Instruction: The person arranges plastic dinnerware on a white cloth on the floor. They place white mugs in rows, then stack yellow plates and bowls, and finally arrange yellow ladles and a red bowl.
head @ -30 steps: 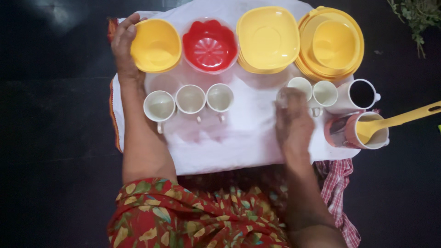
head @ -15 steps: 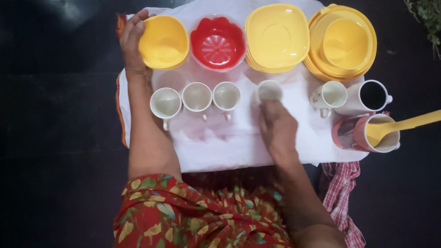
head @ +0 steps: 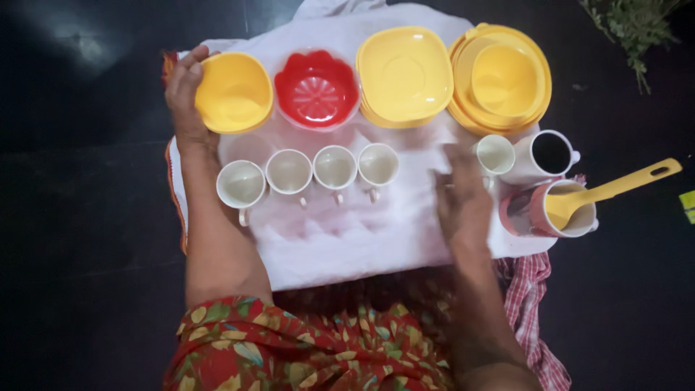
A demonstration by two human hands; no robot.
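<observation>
Head camera looks straight down on a white cloth [head: 376,239] spread over a dark floor [head: 79,217], with plastic dishes and cups laid out on it. The left hand [head: 182,90] has its grip closed on the rim of a yellow plastic bowl [head: 233,93] at the far left corner of the cloth, fingers curled over the bowl's left edge. Just right of that bowl sits a red flower-shaped plastic bowl [head: 316,88], then a stack of square yellow plates [head: 404,74], then a stack of round yellow plates with a yellow bowl on top [head: 501,78].

Below the dishes, four small white cups with handles [head: 311,174] stand in a row, touching or nearly touching. The right hand [head: 462,197] hovers over the cloth, fingertips right beside a fifth small white cup [head: 495,154]; motion blur hides whether its grip is closed on the cup. Further right stand a white mug with a dark inside [head: 552,153] and a pink-sided mug [head: 557,208] holding a yellow plastic spoon [head: 612,190]. A red checked cloth [head: 532,289] lies under the near right corner.
</observation>
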